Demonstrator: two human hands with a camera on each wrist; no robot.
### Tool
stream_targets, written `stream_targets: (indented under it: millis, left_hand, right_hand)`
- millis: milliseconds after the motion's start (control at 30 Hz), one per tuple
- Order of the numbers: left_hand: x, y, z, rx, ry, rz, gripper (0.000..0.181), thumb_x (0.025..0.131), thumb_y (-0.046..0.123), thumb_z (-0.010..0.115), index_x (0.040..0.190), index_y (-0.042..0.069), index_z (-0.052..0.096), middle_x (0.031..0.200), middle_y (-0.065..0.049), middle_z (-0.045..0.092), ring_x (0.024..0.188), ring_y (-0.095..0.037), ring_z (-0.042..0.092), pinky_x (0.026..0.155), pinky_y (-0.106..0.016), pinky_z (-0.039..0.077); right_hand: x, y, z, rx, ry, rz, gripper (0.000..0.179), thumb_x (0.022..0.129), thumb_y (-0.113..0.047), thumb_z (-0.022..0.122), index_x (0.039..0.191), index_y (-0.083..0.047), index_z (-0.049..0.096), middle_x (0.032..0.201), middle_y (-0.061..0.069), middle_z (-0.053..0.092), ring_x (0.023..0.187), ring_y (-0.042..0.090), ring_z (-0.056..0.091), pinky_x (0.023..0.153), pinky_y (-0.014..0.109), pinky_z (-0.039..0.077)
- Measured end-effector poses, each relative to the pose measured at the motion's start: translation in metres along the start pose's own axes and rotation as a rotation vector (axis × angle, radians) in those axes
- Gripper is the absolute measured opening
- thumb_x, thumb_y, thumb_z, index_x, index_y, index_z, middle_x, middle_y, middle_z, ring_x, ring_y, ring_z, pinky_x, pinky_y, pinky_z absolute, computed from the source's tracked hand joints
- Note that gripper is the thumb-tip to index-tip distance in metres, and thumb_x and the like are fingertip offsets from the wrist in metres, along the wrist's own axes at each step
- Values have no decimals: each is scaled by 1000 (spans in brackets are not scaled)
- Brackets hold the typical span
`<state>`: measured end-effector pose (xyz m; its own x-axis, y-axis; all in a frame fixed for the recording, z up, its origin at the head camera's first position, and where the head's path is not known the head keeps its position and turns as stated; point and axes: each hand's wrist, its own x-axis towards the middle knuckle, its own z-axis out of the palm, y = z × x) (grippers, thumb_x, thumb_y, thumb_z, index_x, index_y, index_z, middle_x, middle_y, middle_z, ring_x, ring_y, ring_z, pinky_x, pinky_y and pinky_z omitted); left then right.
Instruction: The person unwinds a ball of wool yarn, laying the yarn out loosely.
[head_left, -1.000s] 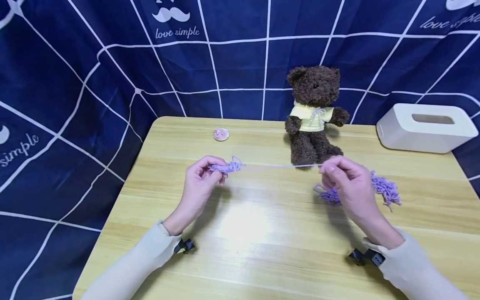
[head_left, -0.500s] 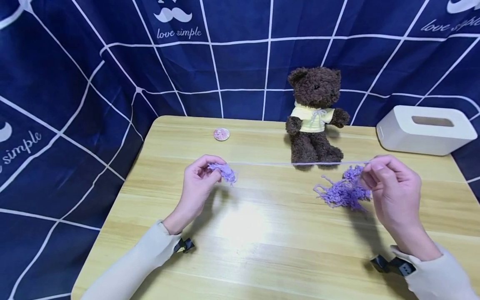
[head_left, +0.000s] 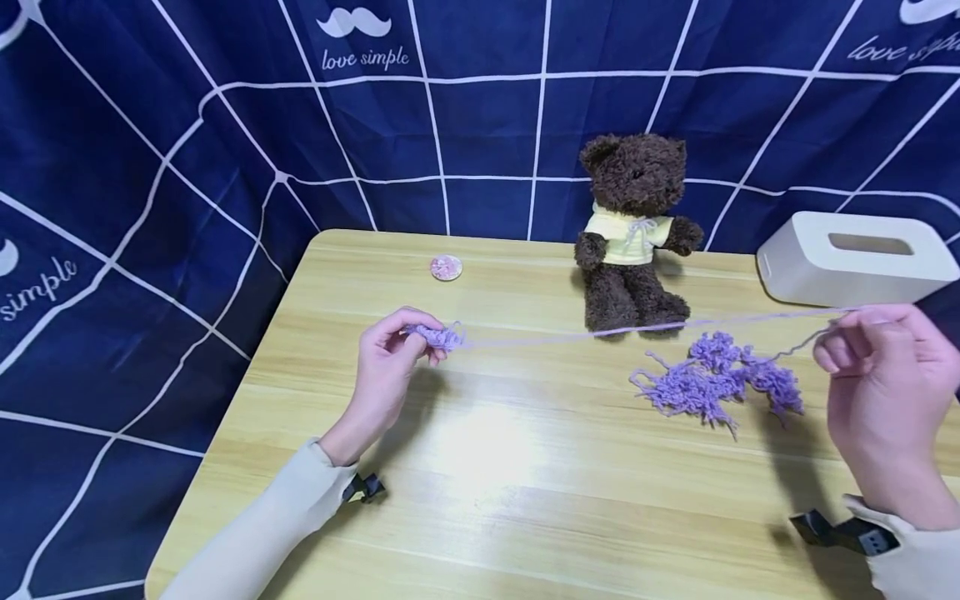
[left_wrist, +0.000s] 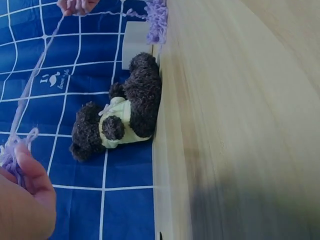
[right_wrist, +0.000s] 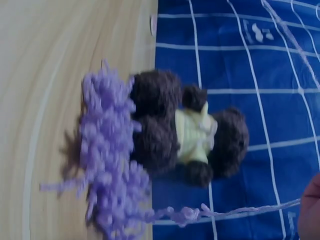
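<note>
My left hand [head_left: 386, 358] pinches a small bunch of purple yarn [head_left: 442, 335] above the left half of the table. From this bunch a single strand of yarn [head_left: 562, 338] runs stretched across to my right hand [head_left: 892, 383], which pinches it at the far right. A loose heap of crinkled purple yarn [head_left: 705, 383] lies on the table between the hands, nearer the right one. A thin tail [right_wrist: 240, 212] links the heap to the right hand. In the left wrist view, loops of the bunch [left_wrist: 12, 155] stick out past the left thumb and fingers.
A brown teddy bear [head_left: 633, 242] in a yellow top sits at the table's back, behind the strand. A round pink patterned disc [head_left: 446, 267] lies at the back left. A white tissue box [head_left: 855, 262] stands back right. Dark blue checked cloth [head_left: 487, 125] hangs behind the table.
My right hand has moved far to the right, drawing out a longer strand and uncovering the heap of yarn. The left hand stays nearly in place with its bunch.
</note>
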<state>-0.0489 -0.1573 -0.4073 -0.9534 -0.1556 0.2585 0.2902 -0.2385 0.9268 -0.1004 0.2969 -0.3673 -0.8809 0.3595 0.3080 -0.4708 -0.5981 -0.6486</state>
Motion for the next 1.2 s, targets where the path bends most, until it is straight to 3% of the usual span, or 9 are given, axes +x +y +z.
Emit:
stream_targets:
  millis: [133,233,400,467,567,733,933,1033,1200]
  left_hand:
    - [0,3,0,-26,9,-61,22,94,-19,48,103,-18,68,93,-14,71,72,-17,67,64,-25,61]
    - [-1,6,-1,-42,-18,-124,28,93,-16,48,107,-9,71,97,-14,73,75,-17,66,68,-24,60]
    - [-3,11,0,-39,-119,-209,29,94,-13,61,119,-4,72,110,-12,72,89,-16,67,78,-21,60]
    - [-2,12,1,-42,-125,-220,26,95,-12,68,119,-3,73,112,-11,72,94,-16,69,83,-22,62]
    - [-1,11,1,-73,-95,-206,21,99,-13,69,115,-1,75,111,-13,74,93,-19,72,86,-27,64]
    - [1,10,-1,-108,-22,-144,22,102,-13,63,112,3,73,102,-12,76,84,-18,74,79,-28,65]
    - [2,11,-4,-79,37,-94,24,101,-15,62,111,5,72,101,-8,77,85,-15,75,79,-25,64]
    - [3,10,-4,-59,63,-70,25,100,-15,64,110,7,72,99,-5,77,85,-12,71,77,-23,61]
    - [6,10,-6,-130,27,-20,44,97,-20,59,132,5,65,100,-6,74,80,-14,67,69,-23,57]
  right_hand:
    - [13,-8,-20,141,86,46,18,107,18,39,90,19,40,62,10,33,55,15,22,57,22,7]
    - [21,-12,-34,282,155,95,16,109,14,39,93,16,41,64,10,29,54,15,24,60,19,5]
    - [24,-14,-46,301,178,108,19,110,11,40,91,16,42,67,10,27,53,15,28,61,17,5]
    - [24,-14,-48,299,174,116,20,110,11,40,91,16,43,67,10,28,53,16,28,60,17,5]
    - [24,-15,-52,295,171,130,19,110,11,40,91,15,43,68,8,27,52,15,28,60,17,5]
    - [29,-17,-63,258,199,125,20,108,12,43,88,13,43,70,2,23,52,14,29,60,16,5]
    - [40,-19,-78,310,306,80,13,104,12,49,93,18,47,69,5,23,52,15,27,54,17,10]
    - [44,-19,-83,284,388,59,9,101,11,52,97,17,47,70,6,25,52,14,25,51,16,12]
    - [52,-21,-87,162,516,44,11,107,9,52,98,13,49,72,9,37,50,15,33,40,16,24]
